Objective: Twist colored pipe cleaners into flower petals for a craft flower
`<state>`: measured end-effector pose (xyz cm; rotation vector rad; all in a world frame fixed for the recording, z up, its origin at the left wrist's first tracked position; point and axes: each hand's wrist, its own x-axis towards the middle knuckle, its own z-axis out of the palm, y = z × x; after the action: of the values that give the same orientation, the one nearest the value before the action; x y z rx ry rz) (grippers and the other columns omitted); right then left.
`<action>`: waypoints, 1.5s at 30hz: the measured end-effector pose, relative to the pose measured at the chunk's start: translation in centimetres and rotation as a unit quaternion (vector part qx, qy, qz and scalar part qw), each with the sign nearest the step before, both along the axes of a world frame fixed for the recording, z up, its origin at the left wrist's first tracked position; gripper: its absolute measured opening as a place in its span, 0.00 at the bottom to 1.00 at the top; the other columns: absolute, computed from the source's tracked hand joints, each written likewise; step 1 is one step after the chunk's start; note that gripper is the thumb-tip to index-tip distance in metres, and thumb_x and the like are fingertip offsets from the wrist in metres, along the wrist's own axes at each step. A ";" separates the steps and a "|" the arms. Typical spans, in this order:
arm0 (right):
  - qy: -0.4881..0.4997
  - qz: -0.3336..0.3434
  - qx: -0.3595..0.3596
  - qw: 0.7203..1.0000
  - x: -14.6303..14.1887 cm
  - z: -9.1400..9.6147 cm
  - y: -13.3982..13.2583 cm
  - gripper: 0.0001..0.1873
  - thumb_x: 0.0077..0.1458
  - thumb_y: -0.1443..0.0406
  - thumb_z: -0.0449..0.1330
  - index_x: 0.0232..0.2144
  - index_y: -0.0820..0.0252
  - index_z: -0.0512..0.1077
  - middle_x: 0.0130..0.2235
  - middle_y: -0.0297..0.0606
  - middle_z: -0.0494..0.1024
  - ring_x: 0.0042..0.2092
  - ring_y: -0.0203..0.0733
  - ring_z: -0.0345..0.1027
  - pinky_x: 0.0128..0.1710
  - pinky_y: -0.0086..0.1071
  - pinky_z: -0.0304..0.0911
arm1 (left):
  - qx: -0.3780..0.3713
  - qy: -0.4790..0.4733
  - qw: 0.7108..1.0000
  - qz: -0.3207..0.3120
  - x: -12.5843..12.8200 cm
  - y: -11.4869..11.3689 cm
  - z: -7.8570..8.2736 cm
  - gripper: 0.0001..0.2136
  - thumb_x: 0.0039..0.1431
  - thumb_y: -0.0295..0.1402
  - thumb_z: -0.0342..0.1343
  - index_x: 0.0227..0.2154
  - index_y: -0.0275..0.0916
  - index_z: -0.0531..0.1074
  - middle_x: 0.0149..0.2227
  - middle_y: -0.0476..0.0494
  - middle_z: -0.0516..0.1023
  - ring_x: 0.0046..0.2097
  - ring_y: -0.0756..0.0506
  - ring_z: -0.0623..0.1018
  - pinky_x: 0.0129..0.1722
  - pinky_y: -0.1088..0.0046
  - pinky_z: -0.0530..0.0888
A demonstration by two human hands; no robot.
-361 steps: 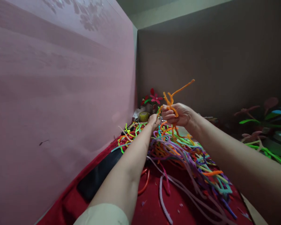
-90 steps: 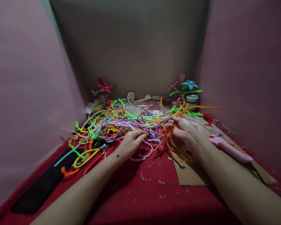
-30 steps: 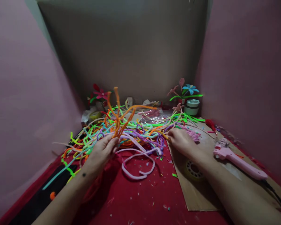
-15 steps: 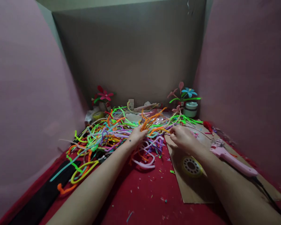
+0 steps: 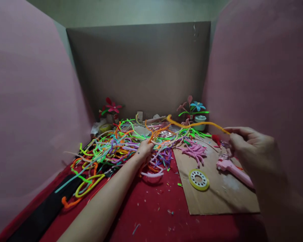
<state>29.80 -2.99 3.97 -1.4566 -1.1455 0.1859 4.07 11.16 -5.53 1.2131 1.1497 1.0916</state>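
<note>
My left hand (image 5: 145, 150) is closed around a bunch of orange pipe cleaners (image 5: 157, 133), whose ends fan out above the fist. It rests against a tangled heap of many-coloured pipe cleaners (image 5: 127, 143). Out to the right, over the cardboard, my right hand (image 5: 252, 148) pinches one end of a single yellow-orange pipe cleaner (image 5: 192, 125). That strand stretches leftward through the air, slightly wavy, with a hooked far end. Pink pipe cleaners (image 5: 194, 151) lie bundled on the cardboard between both hands.
On a cardboard sheet (image 5: 217, 201) lie a yellow tape roll (image 5: 199, 179) and a pink glue gun (image 5: 236, 173), partly behind my right forearm. Pipe-cleaner flowers (image 5: 113, 107) and a pale jar (image 5: 200, 122) stand at the back. Scraps dot the red cloth (image 5: 151, 208).
My right hand has moved right and up, drawing the yellow-orange pipe cleaner away from the bunch. The left hand keeps its hold. The pink bundle and tape roll are now uncovered.
</note>
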 end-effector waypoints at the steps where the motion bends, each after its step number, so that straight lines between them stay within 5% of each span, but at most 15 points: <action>1: 0.028 -0.008 0.005 1.000 -0.4 -0.4 -0.2 0.17 0.48 0.64 0.54 0.40 0.63 0.73 0.14 0.31 0.66 0.14 0.34 0.59 0.13 0.26 0.53 | -0.004 -0.023 1.000 -0.010 -0.1 -0.3 0.3 0.05 0.50 0.28 0.54 0.24 0.38 0.62 0.12 0.61 0.55 0.10 0.57 0.53 0.11 0.82 0.48; 4: 0.143 0.101 -0.040 0.984 -2.8 -2.2 0.3 0.17 0.44 0.63 0.56 0.38 0.64 0.71 0.12 0.27 0.62 0.12 0.32 0.53 0.10 0.24 0.49 | -0.014 -0.097 0.994 -0.040 -0.6 -1.4 1.5 0.09 0.51 0.32 0.54 0.24 0.39 0.59 0.12 0.62 0.51 0.11 0.58 0.50 0.10 0.83 0.49; 6: 0.255 0.213 -0.070 0.941 -5.0 -3.7 0.9 0.16 0.41 0.64 0.57 0.36 0.65 0.69 0.13 0.25 0.61 0.13 0.30 0.53 0.11 0.24 0.52 | -0.020 -0.143 0.988 -0.063 -1.0 -2.3 2.4 0.12 0.52 0.34 0.56 0.22 0.39 0.56 0.12 0.63 0.48 0.11 0.58 0.48 0.10 0.83 0.49; 9: 0.358 0.294 -0.101 0.881 -8.3 -6.0 1.5 0.16 0.39 0.65 0.56 0.35 0.64 0.67 0.13 0.22 0.59 0.12 0.29 0.50 0.10 0.23 0.49 | -0.038 -0.194 0.975 -0.104 -1.4 -4.0 3.3 0.09 0.54 0.34 0.55 0.24 0.37 0.61 0.12 0.63 0.47 0.12 0.58 0.47 0.10 0.84 0.51; 14: 0.359 0.336 -0.152 0.858 -11.8 -7.7 1.2 0.15 0.41 0.64 0.55 0.34 0.64 0.67 0.11 0.20 0.57 0.11 0.28 0.48 0.09 0.23 0.48 | -0.080 -0.237 0.957 -0.148 -1.5 -6.2 3.6 0.06 0.58 0.30 0.50 0.34 0.32 0.67 0.12 0.62 0.48 0.12 0.58 0.47 0.10 0.85 0.53; 20: 0.352 0.368 -0.175 0.842 -12.9 -7.8 0.9 0.14 0.42 0.61 0.56 0.32 0.63 0.67 0.10 0.21 0.58 0.10 0.28 0.49 0.09 0.23 0.46 | -0.096 -0.260 0.947 -0.162 -1.7 -6.9 3.3 0.12 0.57 0.31 0.53 0.21 0.36 0.59 0.12 0.61 0.50 0.11 0.59 0.49 0.09 0.86 0.53; 27: 0.360 0.380 -0.179 0.833 -12.8 -7.3 1.0 0.12 0.40 0.65 0.57 0.31 0.64 0.67 0.12 0.21 0.57 0.12 0.28 0.47 0.09 0.23 0.48 | -0.091 -0.262 0.948 -0.157 -1.8 -7.3 3.2 0.12 0.55 0.30 0.54 0.20 0.36 0.59 0.11 0.62 0.50 0.11 0.59 0.48 0.09 0.84 0.54; 31: 0.438 0.392 -0.156 0.794 -12.2 -6.2 0.7 0.10 0.38 0.69 0.60 0.29 0.65 0.68 0.16 0.25 0.61 0.15 0.27 0.50 0.10 0.23 0.51 | -0.054 -0.276 0.953 -0.111 -2.1 -7.3 4.0 0.11 0.55 0.29 0.54 0.20 0.36 0.59 0.11 0.61 0.50 0.11 0.58 0.49 0.08 0.83 0.53; 36: 0.556 0.374 -0.074 0.738 -11.5 -4.8 0.5 0.11 0.39 0.76 0.59 0.31 0.66 0.69 0.24 0.30 0.64 0.20 0.26 0.53 0.14 0.20 0.52 | 0.080 -0.336 0.938 0.028 -5.0 -7.3 6.8 0.16 0.58 0.30 0.51 0.18 0.38 0.53 0.12 0.60 0.50 0.12 0.58 0.53 0.11 0.83 0.55; 39: 0.576 0.362 -0.068 0.730 -11.6 -4.3 0.7 0.12 0.40 0.77 0.57 0.31 0.65 0.69 0.24 0.31 0.64 0.20 0.26 0.53 0.13 0.20 0.52 | 0.173 -0.348 0.912 0.135 -8.0 -7.4 8.3 0.17 0.59 0.27 0.49 0.17 0.37 0.53 0.13 0.59 0.51 0.12 0.58 0.52 0.10 0.81 0.53; 45: 0.612 0.300 -0.063 0.729 -12.3 -4.5 2.4 0.10 0.40 0.79 0.55 0.23 0.62 0.63 0.22 0.30 0.62 0.20 0.27 0.54 0.15 0.19 0.54 | 0.179 -0.409 0.875 0.189 -13.4 -7.3 9.3 0.14 0.64 0.25 0.39 0.25 0.31 0.65 0.11 0.60 0.51 0.11 0.58 0.52 0.11 0.82 0.53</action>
<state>17.46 -0.62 -0.56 -0.6712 -0.3992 1.4686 -9.32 3.84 3.80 0.6407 0.5238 1.9395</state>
